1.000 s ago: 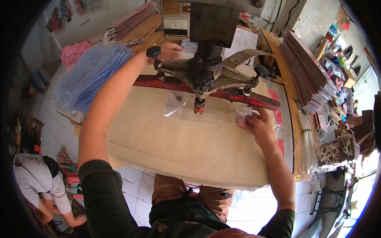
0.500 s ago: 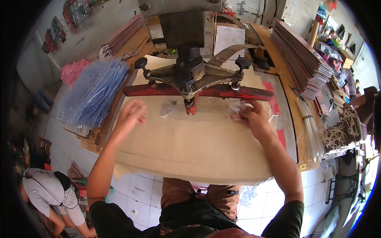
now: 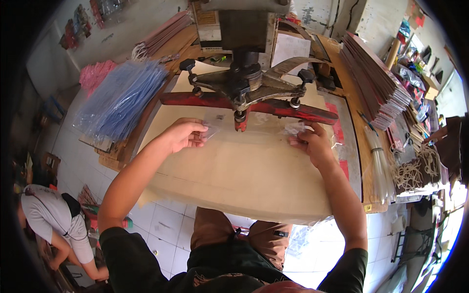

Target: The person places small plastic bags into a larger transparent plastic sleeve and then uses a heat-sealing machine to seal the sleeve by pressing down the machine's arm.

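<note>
A clear plastic sheet or bag point(image 3: 213, 128) lies on the tan-covered table point(image 3: 234, 176), partly beneath the red bar point(image 3: 195, 100) of a press. My left hand point(image 3: 184, 135) has its fingers closed on the sheet's left end. At the right, my right hand point(image 3: 315, 142) pinches crumpled clear plastic point(image 3: 292, 128) just below the bar. Whether both hands grip one single piece is hard to see, as the plastic is transparent. Above the bar stands the press's metal head point(image 3: 244, 85) with black knobs.
Blue-tinted plastic bags point(image 3: 122, 100) are piled at the left, beside a pink bundle point(image 3: 96, 75). Stacked brownish boards point(image 3: 373, 80), clear tubes point(image 3: 378, 168) and pale cords point(image 3: 415, 168) sit at the right. A person in a grey shirt point(image 3: 51, 215) bends down at lower left.
My left hand has moved right and slightly up, from beside the plastic onto its left end. My right hand keeps its hold. The view has shifted slightly.
</note>
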`<state>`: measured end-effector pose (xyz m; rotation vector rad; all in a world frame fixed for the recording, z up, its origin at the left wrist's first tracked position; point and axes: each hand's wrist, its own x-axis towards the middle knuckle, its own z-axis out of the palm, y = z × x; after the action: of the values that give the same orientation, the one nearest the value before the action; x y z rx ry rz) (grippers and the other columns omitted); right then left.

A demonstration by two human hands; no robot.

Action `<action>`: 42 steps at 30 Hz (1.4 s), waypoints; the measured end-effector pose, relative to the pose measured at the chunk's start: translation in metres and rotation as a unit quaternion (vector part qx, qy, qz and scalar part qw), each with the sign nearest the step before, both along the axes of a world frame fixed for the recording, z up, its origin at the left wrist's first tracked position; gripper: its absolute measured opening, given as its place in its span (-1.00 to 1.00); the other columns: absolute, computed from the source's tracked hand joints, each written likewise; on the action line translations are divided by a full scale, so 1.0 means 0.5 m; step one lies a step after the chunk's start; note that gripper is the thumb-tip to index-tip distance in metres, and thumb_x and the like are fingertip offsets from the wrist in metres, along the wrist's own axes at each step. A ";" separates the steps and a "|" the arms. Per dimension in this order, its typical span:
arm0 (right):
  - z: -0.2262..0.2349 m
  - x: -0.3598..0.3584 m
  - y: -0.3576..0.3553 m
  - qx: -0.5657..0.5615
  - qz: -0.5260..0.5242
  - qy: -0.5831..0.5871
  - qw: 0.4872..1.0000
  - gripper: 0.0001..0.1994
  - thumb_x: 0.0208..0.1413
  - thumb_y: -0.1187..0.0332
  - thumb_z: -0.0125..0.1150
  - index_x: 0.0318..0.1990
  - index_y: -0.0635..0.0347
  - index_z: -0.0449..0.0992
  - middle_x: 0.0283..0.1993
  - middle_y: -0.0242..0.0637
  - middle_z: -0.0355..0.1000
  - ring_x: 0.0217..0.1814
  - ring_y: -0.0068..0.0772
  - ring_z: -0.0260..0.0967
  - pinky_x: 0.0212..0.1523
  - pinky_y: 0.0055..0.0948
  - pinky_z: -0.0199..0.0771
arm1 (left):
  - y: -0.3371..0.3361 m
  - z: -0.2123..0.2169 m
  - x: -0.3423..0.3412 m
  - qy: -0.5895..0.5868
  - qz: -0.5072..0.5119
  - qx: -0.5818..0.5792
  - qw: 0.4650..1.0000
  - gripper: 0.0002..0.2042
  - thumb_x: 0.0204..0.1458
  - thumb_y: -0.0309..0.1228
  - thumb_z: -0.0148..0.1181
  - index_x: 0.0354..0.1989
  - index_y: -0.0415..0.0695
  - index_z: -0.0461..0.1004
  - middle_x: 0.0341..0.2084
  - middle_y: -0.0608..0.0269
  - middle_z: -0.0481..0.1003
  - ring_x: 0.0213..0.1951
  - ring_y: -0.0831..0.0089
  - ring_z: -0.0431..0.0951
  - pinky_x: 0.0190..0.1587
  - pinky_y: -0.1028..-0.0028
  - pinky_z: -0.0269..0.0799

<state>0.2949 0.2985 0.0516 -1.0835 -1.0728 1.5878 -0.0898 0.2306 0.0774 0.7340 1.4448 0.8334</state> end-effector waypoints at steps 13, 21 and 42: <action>-0.009 -0.005 0.004 0.008 -0.011 0.037 0.999 -0.56 0.15 0.68 -0.01 0.21 0.42 0.25 -0.11 -0.09 0.43 -0.09 -0.14 0.56 -0.04 -0.24 0.70 | 0.006 -0.017 0.030 0.042 0.042 0.105 0.993 -0.78 0.16 -0.47 0.19 -0.03 -0.19 0.48 -0.24 0.18 0.56 -0.29 0.33 0.67 -0.27 0.38 0.64; 0.003 0.004 0.003 0.003 0.041 0.044 0.998 -0.50 0.10 0.73 -0.04 0.25 0.48 0.22 0.06 -0.06 0.43 0.00 -0.18 0.52 0.05 -0.26 0.66 | 0.017 -0.043 0.032 0.063 0.072 0.136 0.986 -0.77 0.18 -0.51 0.16 0.00 -0.22 0.47 -0.27 0.19 0.56 -0.34 0.35 0.67 -0.37 0.43 0.62; 0.004 0.001 -0.016 0.035 -0.059 -0.088 0.994 -0.61 0.17 0.62 0.09 0.18 0.38 0.36 -0.06 -0.25 0.51 -0.04 -0.38 0.52 -0.10 -0.36 0.68 | 0.025 -0.067 0.070 0.257 0.070 0.309 0.913 -0.83 0.14 -0.48 0.26 -0.14 -0.27 0.55 -0.34 0.22 0.63 -0.58 0.53 0.58 -0.65 0.54 0.39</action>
<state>0.2952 0.2905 0.0535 -1.2339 -1.1487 1.3720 -0.0546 0.2430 0.0441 1.4230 1.7212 1.3040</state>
